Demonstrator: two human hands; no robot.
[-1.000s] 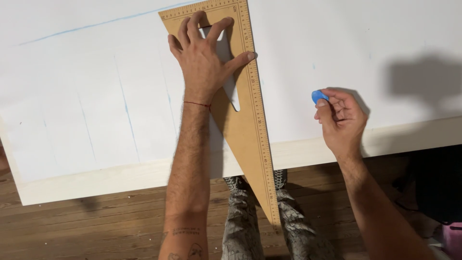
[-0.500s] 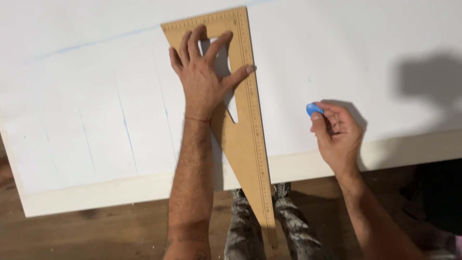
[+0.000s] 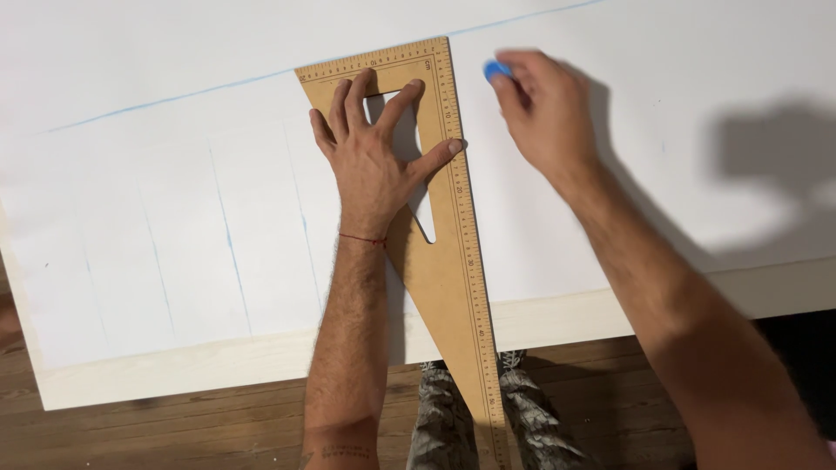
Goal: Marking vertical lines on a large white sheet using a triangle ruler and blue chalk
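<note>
1. Nearest, the wooden set square [image 3: 453, 287] overhangs the edge of the table [image 3: 557, 318], its long ruled edge running up the white sheet [image 3: 174, 218].
2. The left hand [image 3: 374, 161] stays spread flat on it, pressing down.
3. Farthest, the right hand [image 3: 544, 113], pinching a blue chalk [image 3: 496, 70], has travelled up to the square's top corner, by the long blue line [image 3: 174, 96].

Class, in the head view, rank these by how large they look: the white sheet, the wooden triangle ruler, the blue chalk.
1. White sheet, covering most of the table.
2. Triangle ruler, under the left hand.
3. Blue chalk, a small piece in the right hand.
</note>
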